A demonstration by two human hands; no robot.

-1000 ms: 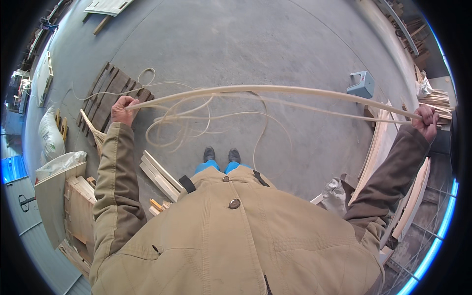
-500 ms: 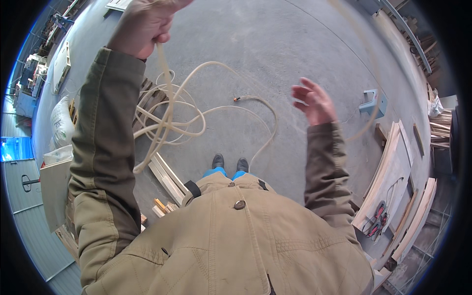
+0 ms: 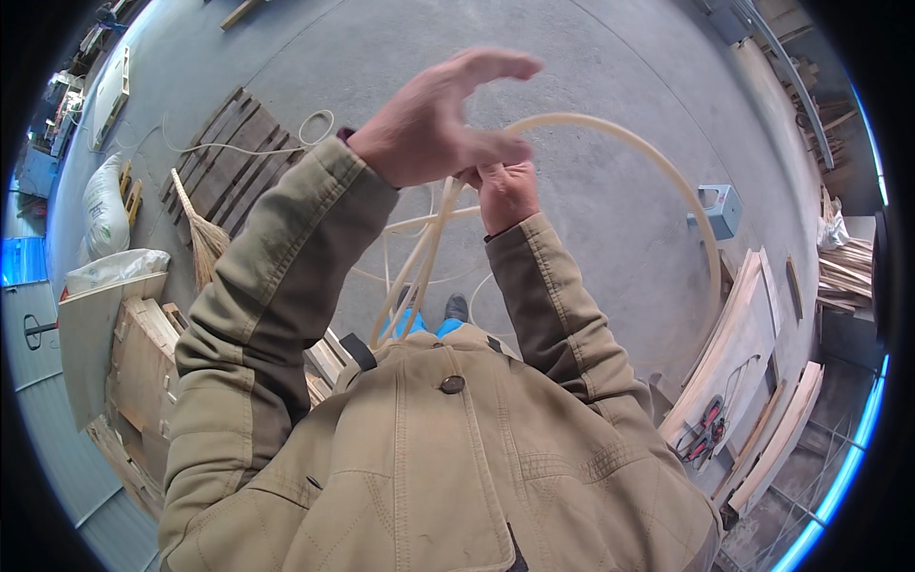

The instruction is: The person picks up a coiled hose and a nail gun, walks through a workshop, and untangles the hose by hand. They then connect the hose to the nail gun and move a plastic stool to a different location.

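Brought right hand (image 3: 508, 198), now clamped on pale hose (image 3: 564, 119) with strands hanging below, beside spread-fingered left hand (image 3: 419, 124) since earlier.

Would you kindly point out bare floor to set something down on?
Grey concrete floor lies bare beyond the pale looping hose, between the brown slatted wooden pallet and blue plastic stool, and within the hose's arc. Crowded: left, around the straw broom; right, by pale wooden boards.
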